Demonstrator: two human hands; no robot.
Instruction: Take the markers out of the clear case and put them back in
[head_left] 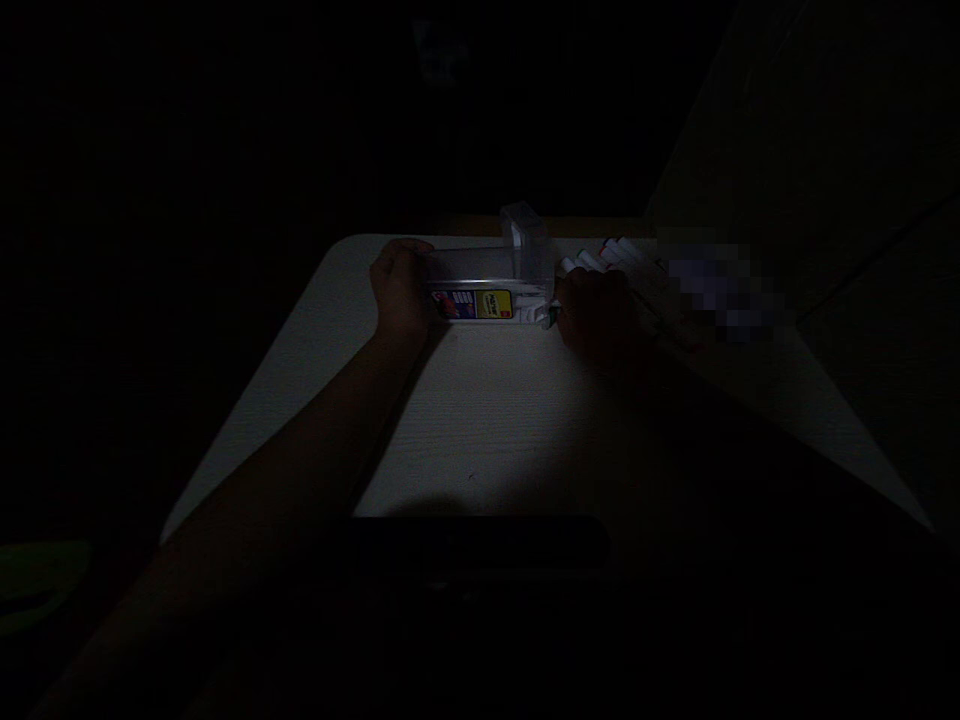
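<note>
A clear plastic marker case (472, 266) with a yellow and dark printed label lies on its side at the middle of the table. Its see-through lid (527, 240) stands open at the right end, and several white markers (531, 308) show inside near that opening. My left hand (401, 290) is wrapped round the case's left end. At the open end, my right hand (596, 310) is closed around a marker (553, 317) with a green end, mostly hidden by the fingers and the dark.
Several loose white markers (619, 250) with coloured ends lie beyond my right hand. A blurred pale patch (716, 285) covers something at the table's right side. The light wooden table (465, 420) is dimly lit; its surroundings are nearly black. A dark bar-shaped form (480, 543) borders the near edge.
</note>
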